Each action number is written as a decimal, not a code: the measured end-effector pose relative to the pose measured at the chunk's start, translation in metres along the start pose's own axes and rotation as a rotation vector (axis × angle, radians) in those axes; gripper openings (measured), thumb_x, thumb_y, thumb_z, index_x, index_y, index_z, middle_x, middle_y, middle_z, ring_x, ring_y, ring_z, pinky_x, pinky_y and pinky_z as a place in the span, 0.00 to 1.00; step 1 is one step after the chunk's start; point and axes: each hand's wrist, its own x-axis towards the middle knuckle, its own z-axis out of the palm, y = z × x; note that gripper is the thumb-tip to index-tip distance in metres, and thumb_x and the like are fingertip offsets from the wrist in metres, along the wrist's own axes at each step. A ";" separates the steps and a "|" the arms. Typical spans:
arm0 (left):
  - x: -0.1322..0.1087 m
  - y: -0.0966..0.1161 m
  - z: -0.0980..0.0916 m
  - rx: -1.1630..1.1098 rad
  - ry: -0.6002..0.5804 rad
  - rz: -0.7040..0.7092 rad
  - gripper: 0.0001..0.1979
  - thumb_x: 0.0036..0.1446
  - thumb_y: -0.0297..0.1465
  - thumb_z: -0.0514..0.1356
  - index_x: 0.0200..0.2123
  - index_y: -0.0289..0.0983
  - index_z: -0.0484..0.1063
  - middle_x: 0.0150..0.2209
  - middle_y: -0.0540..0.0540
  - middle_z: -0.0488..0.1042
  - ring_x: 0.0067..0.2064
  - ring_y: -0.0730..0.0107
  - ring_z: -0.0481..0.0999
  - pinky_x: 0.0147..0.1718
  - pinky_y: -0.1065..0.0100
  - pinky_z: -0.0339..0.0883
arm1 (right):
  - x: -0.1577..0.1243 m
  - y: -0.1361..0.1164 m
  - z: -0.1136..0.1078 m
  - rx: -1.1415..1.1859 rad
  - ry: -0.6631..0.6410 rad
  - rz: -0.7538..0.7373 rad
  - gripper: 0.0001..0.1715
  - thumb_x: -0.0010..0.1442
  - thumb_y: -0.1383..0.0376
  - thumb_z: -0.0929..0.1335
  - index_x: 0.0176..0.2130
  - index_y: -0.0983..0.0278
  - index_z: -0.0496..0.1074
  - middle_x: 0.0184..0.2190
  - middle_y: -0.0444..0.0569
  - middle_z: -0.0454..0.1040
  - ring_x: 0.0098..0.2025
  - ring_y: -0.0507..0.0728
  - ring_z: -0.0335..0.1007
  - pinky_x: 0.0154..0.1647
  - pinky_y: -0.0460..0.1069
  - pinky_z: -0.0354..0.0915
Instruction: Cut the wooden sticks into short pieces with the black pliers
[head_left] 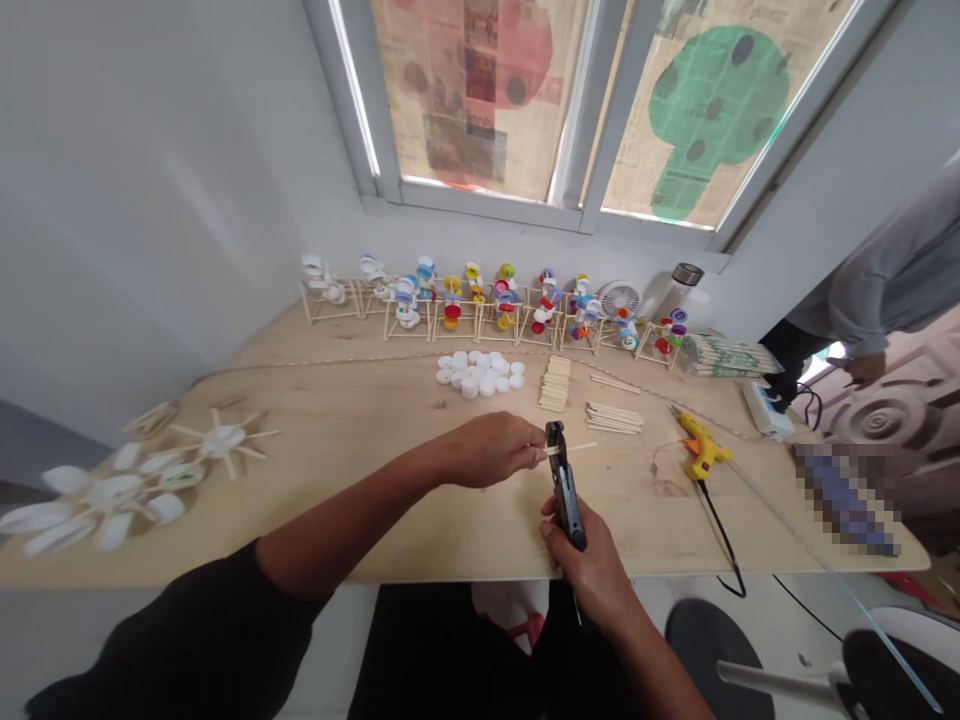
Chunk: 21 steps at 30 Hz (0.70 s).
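My right hand (594, 562) is wrapped round the handles of a dark metal plier-like tool (567, 492), its jaws pointing up and away from me. Those jaws meet a thin pale wooden stick (583, 446), which sticks out to their right. My left hand (496, 448) pinches the stick's other end just left of the jaws; the fingertips partly hide it. Beyond my hands lie white bottle caps (480, 374) in a cluster, a stack of short sticks (554, 384) and a row of longer sticks (613, 418).
Small stick frames with coloured caps (501, 310) line the wall. A yellow glue gun (703, 450) with a black cord lies right. White wheel shapes (112, 492) sit left. A flask (681, 290), fan (619, 298) and power strip (766, 410) stand behind. Another person's sleeve (874, 285) shows right.
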 end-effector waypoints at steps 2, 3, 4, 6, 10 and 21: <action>0.001 -0.002 0.000 -0.008 -0.017 0.007 0.11 0.55 0.29 0.47 0.23 0.36 0.63 0.20 0.51 0.65 0.23 0.75 0.63 0.23 0.73 0.49 | 0.000 0.001 0.000 -0.012 0.004 0.000 0.09 0.53 0.63 0.62 0.35 0.64 0.65 0.22 0.41 0.63 0.22 0.51 0.59 0.24 0.45 0.56; 0.002 -0.003 0.000 -0.011 -0.024 0.012 0.11 0.55 0.29 0.47 0.23 0.35 0.64 0.20 0.51 0.65 0.23 0.75 0.63 0.23 0.73 0.49 | 0.001 0.002 0.000 -0.020 0.011 -0.002 0.09 0.52 0.63 0.62 0.35 0.64 0.65 0.22 0.41 0.63 0.22 0.51 0.59 0.23 0.45 0.56; 0.002 -0.004 0.000 -0.014 -0.028 0.017 0.11 0.55 0.29 0.47 0.23 0.35 0.64 0.21 0.51 0.66 0.23 0.74 0.63 0.23 0.73 0.49 | 0.001 0.002 0.001 -0.029 0.019 -0.007 0.09 0.52 0.63 0.62 0.35 0.64 0.65 0.21 0.41 0.63 0.22 0.51 0.59 0.23 0.45 0.56; 0.003 -0.006 0.000 -0.015 -0.034 0.020 0.12 0.55 0.29 0.47 0.24 0.35 0.64 0.21 0.50 0.66 0.24 0.74 0.63 0.23 0.73 0.50 | 0.002 0.002 0.001 -0.046 0.032 -0.019 0.08 0.52 0.63 0.62 0.33 0.64 0.65 0.21 0.41 0.64 0.22 0.51 0.58 0.23 0.45 0.55; 0.004 -0.008 0.000 -0.002 -0.052 0.012 0.12 0.55 0.30 0.47 0.24 0.35 0.64 0.22 0.50 0.66 0.24 0.74 0.64 0.24 0.73 0.51 | 0.003 0.002 0.002 -0.093 0.035 -0.055 0.06 0.53 0.64 0.62 0.30 0.64 0.64 0.23 0.42 0.65 0.24 0.51 0.59 0.25 0.45 0.55; 0.008 -0.016 0.002 0.038 -0.044 -0.018 0.12 0.56 0.31 0.47 0.25 0.35 0.64 0.24 0.50 0.68 0.26 0.74 0.65 0.26 0.74 0.53 | 0.012 0.007 0.007 -0.157 0.085 -0.060 0.06 0.52 0.64 0.61 0.25 0.63 0.61 0.20 0.40 0.62 0.24 0.51 0.57 0.26 0.44 0.54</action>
